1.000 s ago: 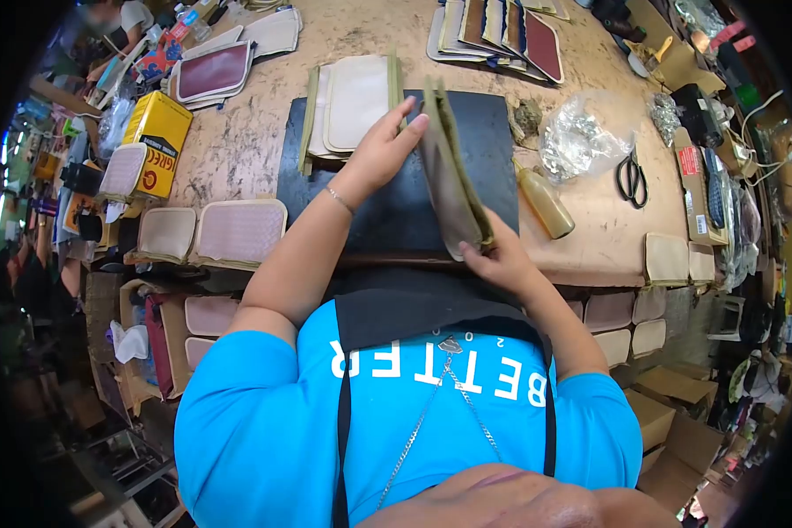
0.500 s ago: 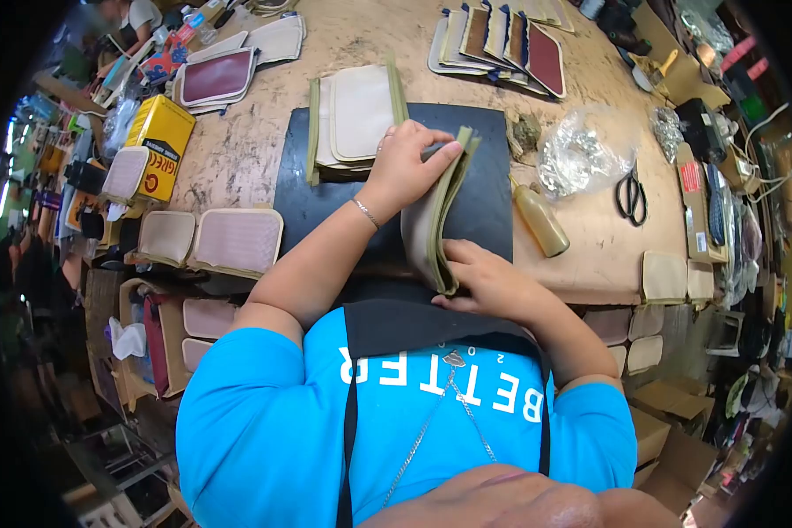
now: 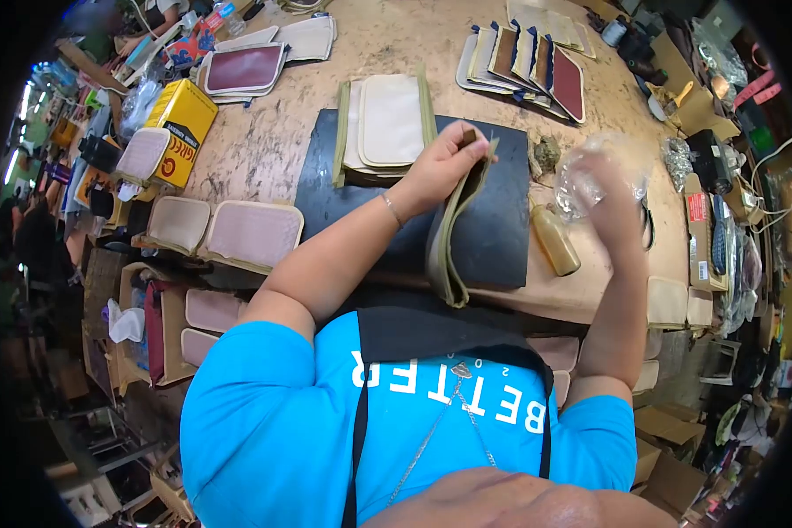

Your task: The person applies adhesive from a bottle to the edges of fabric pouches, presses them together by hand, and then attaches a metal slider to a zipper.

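My left hand (image 3: 451, 163) pinches the upper end of a bent, olive-edged fabric panel (image 3: 450, 255) that hangs on edge, its lower end near the table's front. Beneath it lies a black mat (image 3: 493, 238). A stack of cream panels (image 3: 389, 123) with olive strips along the sides rests at the mat's back left. My right hand (image 3: 609, 189) is over a clear plastic bag (image 3: 581, 180) with shiny contents; motion blur smears its fingers, so its grip cannot be made out. Beside it are a yellowish bottle (image 3: 555, 242) and scissors (image 3: 649, 224), mostly hidden by my forearm.
At the left stands a yellow tin (image 3: 181, 132). Pale panels (image 3: 255, 235) lie along the table's front left edge. Further back are a maroon panel pile (image 3: 245, 70) and a fanned stack of pieces (image 3: 526, 66). Another person (image 3: 154, 19) is at the far left.
My right hand has let go of the fabric panel's lower end and moved up and right to the plastic bag. My left hand still holds the upper end. The whole view has shifted slightly.
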{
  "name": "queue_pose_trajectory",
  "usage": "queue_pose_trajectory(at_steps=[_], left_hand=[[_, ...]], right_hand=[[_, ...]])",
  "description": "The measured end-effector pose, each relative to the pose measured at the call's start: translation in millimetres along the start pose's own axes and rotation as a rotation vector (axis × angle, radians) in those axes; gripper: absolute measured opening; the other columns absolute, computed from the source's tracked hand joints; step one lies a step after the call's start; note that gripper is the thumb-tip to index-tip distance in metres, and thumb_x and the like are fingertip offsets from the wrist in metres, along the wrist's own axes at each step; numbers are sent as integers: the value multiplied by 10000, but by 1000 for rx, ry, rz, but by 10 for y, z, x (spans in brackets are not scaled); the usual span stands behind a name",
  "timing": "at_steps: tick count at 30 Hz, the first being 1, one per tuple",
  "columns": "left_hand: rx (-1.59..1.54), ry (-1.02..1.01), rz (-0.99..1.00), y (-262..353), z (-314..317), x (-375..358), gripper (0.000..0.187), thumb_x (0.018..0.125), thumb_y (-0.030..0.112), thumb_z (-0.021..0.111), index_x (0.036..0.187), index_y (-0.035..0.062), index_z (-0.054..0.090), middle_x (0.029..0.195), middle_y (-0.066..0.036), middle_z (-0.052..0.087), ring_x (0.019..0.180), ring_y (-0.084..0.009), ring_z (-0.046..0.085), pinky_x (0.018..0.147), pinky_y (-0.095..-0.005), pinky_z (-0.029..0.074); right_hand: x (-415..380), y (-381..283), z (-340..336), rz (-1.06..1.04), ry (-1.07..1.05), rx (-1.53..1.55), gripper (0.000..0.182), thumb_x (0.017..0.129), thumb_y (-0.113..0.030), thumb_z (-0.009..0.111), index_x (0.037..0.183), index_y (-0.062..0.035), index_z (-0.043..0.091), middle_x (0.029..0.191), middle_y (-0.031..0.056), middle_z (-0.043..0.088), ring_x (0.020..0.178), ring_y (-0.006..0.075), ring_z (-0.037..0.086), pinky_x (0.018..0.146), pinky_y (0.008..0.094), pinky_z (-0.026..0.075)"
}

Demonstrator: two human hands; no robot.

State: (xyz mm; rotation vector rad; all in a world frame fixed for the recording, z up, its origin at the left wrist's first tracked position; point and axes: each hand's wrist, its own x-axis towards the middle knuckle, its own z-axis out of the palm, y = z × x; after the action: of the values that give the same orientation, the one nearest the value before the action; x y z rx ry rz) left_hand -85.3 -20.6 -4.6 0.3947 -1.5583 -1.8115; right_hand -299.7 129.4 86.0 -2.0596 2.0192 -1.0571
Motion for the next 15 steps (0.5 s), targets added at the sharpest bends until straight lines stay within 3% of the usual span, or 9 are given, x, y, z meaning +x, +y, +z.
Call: queue_pose_trajectory(at_steps=[1, 2, 3, 6, 8, 10, 13, 15], left_hand=[[-99, 19, -1, 43, 11, 6, 166, 1008, 246, 528, 991, 80, 530, 944, -38, 659, 729, -28, 498, 657, -200, 433], [-196, 36, 1, 68, 19, 25, 177, 1012, 254, 523, 990, 79, 526, 949, -42, 669, 738, -26, 500, 666, -201, 435], [-231, 40, 31, 15, 12, 53, 199, 1012, 283, 521, 981, 87, 511, 955, -50, 682, 730, -13, 495, 651, -192, 427], [-258, 93, 57, -165, 24, 117, 196, 1014, 278, 518, 993, 84, 509, 940, -45, 680, 725, -15, 495, 655, -192, 425], [-225, 126, 56, -193, 14, 109, 179, 1013, 258, 518, 1000, 79, 516, 955, -63, 675, 755, -37, 535, 666, -192, 444], [-206, 156, 52, -185, -7, 94, 160, 1014, 234, 512, 1022, 74, 528, 992, -97, 663, 814, -77, 608, 670, -194, 479], [-130, 189, 75, -161, -23, 84, 167, 1012, 236, 518, 1021, 70, 540, 989, -75, 662, 862, -85, 619, 701, -202, 480], [-140, 190, 85, -153, -58, 69, 171, 1010, 233, 523, 1013, 64, 554, 991, -60, 663, 872, -85, 616, 732, -206, 484]], right_hand=[[157, 335, -160, -12, 115, -64, 168, 788, -20, 655, 954, -37, 642, 1082, 125, 650, 1038, 279, 613, 898, 358, 473], [243, 561, -285, 104, 185, -292, 155, 821, -79, 642, 964, -21, 632, 966, 140, 661, 975, 277, 627, 858, 348, 478], [297, 657, -353, 357, 159, -335, 188, 843, -150, 632, 973, -15, 642, 943, 154, 673, 943, 299, 636, 830, 354, 486], [293, 1742, -249, 523, -390, -398, 223, 816, -180, 659, 979, -28, 668, 988, 165, 681, 943, 312, 640, 819, 369, 493], [62, 1842, 93, 386, -362, -232, 264, 770, -154, 677, 996, -18, 663, 987, 169, 689, 897, 280, 654, 796, 368, 494], [143, 1724, 330, 322, -553, -290, 267, 759, -140, 675, 985, 0, 655, 970, 167, 696, 904, 283, 656, 805, 379, 497], [161, 1529, 359, 462, -555, -195, 255, 781, -126, 637, 1011, -34, 697, 1009, 206, 683, 943, 305, 656, 808, 393, 496], [162, 1354, 332, 485, -547, -159, 226, 763, -105, 656, 972, -19, 664, 954, 166, 687, 900, 273, 650, 788, 374, 497]])
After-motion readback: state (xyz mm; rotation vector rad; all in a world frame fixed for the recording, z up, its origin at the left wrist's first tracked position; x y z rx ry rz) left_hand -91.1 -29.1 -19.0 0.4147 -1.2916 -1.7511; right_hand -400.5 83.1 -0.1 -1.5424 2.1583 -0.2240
